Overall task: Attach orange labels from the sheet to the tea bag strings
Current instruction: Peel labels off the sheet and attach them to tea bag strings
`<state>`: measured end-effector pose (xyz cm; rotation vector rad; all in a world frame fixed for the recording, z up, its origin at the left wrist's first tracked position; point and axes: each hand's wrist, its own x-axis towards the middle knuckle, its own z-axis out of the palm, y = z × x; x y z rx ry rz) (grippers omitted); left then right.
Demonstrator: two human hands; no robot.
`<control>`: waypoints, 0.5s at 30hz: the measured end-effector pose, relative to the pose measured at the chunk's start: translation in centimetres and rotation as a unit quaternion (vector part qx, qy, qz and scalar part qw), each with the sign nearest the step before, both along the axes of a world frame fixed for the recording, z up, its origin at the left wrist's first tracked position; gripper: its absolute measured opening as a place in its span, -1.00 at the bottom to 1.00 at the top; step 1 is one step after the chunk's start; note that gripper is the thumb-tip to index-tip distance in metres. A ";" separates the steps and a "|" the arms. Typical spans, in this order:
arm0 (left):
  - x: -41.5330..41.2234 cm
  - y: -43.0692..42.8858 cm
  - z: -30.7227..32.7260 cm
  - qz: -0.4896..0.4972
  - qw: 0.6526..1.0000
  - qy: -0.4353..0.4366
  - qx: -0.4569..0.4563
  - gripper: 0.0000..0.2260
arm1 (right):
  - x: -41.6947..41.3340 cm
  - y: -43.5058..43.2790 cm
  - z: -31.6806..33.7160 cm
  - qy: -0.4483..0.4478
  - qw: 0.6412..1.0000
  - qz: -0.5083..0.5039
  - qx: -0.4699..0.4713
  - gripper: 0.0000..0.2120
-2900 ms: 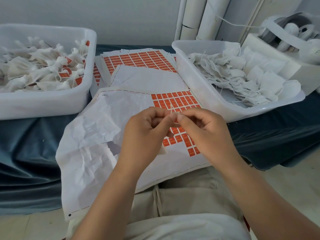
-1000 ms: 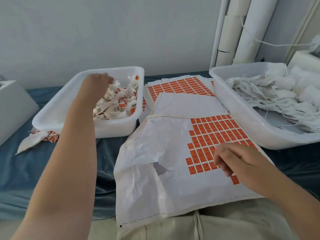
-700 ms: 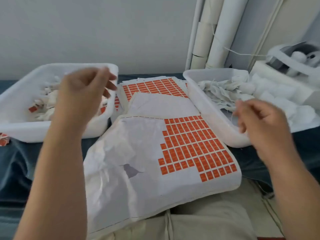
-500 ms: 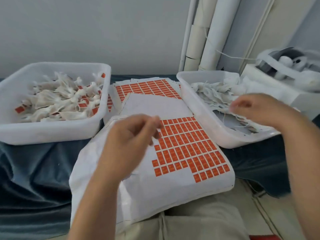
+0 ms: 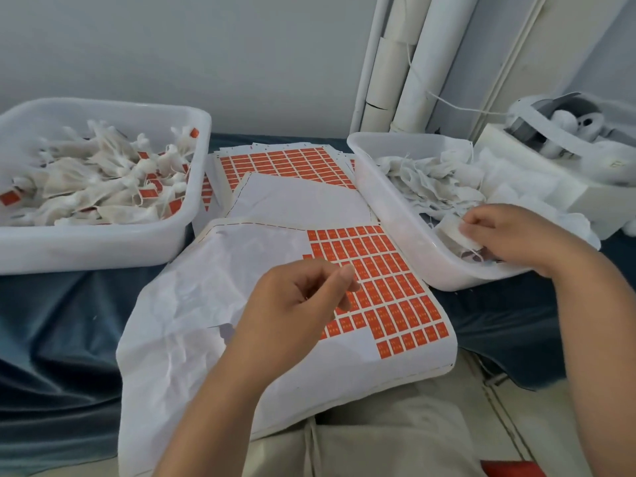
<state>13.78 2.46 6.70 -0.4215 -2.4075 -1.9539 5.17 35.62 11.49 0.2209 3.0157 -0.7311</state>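
At ten o'clock a white tub [image 5: 103, 242] on the blue cloth [image 5: 51, 321] holds tea bags [image 5: 86, 180] already carrying orange tags. At twelve o'clock lie spare label sheets [image 5: 285, 163]. The working label sheet [image 5: 223, 270] sits at centre, its remaining orange labels [image 5: 378, 280] on the three o'clock side. The left hand [image 5: 296, 311] hovers over that sheet, its grip loose, fingers lightly curled and holding nothing. At two o'clock a second tub [image 5: 406, 235] holds untagged bags [image 5: 423, 180]. In its near corner the right hand [image 5: 512, 235] has its grip pinched on one white tea bag [image 5: 451, 232].
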 end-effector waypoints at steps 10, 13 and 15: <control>-0.2 0.3 -0.8 -0.026 0.999 -0.025 -0.029 -0.66 | 0.4 -0.3 1.3 0.025 0.996 -0.007 -0.082 -0.76; -0.1 0.6 -1.0 -0.033 0.999 -0.011 -0.034 -0.67 | 1.7 -1.4 3.3 0.113 0.983 -0.005 -0.142 -0.71; 0.0 0.9 -1.1 -0.029 0.999 0.002 -0.032 -0.72 | 2.9 -2.7 4.9 0.142 0.972 0.025 -0.184 -0.71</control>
